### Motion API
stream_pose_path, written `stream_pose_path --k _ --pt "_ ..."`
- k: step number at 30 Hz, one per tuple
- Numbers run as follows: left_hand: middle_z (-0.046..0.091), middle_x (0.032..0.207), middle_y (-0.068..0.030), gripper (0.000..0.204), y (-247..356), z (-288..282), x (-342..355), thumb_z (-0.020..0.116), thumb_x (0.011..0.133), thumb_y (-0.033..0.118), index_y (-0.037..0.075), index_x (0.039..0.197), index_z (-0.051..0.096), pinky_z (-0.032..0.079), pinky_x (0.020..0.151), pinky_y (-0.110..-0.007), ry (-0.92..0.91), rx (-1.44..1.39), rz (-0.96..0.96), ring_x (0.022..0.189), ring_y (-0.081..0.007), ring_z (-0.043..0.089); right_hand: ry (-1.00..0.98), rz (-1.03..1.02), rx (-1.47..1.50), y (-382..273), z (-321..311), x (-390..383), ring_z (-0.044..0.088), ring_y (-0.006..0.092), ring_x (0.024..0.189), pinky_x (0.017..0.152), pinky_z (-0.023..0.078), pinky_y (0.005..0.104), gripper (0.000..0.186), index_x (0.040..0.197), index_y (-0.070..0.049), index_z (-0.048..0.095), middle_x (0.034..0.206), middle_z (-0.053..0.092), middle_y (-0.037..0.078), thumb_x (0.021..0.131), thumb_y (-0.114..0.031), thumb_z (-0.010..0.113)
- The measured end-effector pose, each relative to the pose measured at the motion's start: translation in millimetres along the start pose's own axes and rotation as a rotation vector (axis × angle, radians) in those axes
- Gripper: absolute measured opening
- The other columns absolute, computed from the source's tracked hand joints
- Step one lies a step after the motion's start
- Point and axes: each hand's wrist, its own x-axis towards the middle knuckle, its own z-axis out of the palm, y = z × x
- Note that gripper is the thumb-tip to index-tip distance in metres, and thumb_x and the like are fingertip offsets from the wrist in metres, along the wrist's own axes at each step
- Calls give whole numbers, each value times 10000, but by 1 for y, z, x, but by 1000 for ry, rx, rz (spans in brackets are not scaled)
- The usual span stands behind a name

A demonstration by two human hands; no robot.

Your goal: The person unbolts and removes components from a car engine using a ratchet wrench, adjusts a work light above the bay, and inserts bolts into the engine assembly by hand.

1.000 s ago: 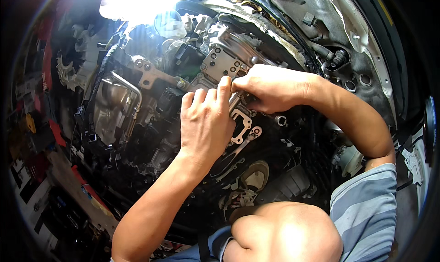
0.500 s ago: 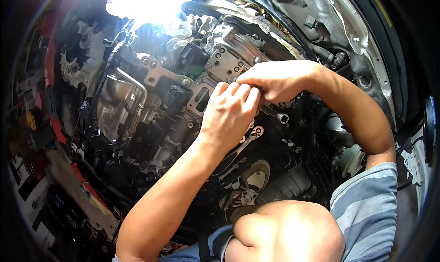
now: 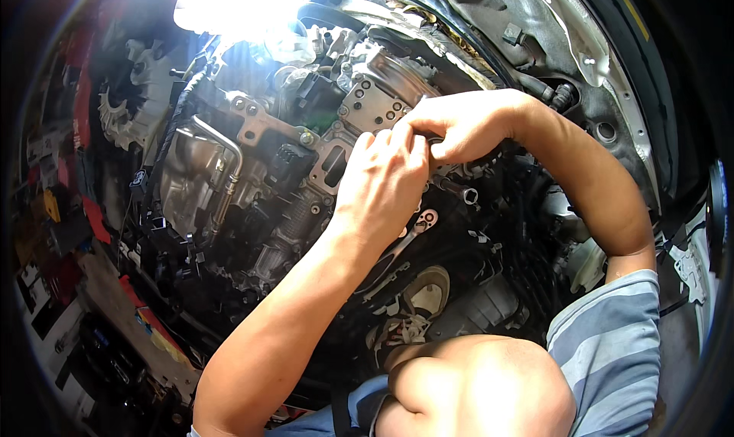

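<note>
My left hand is closed with curled fingers over the middle of an engine, pressed close against my right hand, which is bent and closed from the upper right; whatever they grip is hidden beneath them. Above them is a metal plate with round holes, and to the left a flange with an oblong opening. A ratcheting wrench lies just below my hands, with a metal socket to their right.
A bright work lamp glares at the upper left. Hoses and metal panelling line the upper right. A bent metal pipe runs on the left. My shoe and bare knee are inside the engine bay.
Since a second ago my left hand has shifted right, covering much of a light metal part and exposing the flange at left. My right hand has risen slightly, its wrist more bent.
</note>
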Motion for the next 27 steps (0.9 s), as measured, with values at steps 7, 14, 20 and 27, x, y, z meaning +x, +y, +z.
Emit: stream_pose_path --k 7,14,20,27 --pt "633 888 -173 93 10 -63 -49 621 856 -20 -15 944 589 528 662 -372 52 -749 -330 740 -286 654 356 58 159 2 -6 -48 655 219 1019 916 507 315 332 1191 50 601 1102 691 171 943 -170 594" --pt "680 868 -84 253 22 -109 -150 666 720 -97 9 951 673 561 674 -346 -265 -1202 -79 746 -260 668 1556 18 894 -24 115 -118 547 79 613 528 381 191 170 988 -8 594 707 609 42 992 -141 488" --pt "626 1036 -150 337 44 -114 -159 633 762 47 49 1098 602 509 758 -421 -504 -1184 151 882 -353 607 1053 731 969 -12 234 -57 690 181 721 552 543 268 295 1165 51 564 898 675 135 927 -120 602" --pt "551 915 -141 255 48 -112 -173 611 868 -3 -12 1088 481 494 650 -322 -516 -1491 -33 721 -233 583 1115 896 1249 21 248 4 693 222 764 650 582 295 331 1123 79 552 922 670 137 924 -161 665"
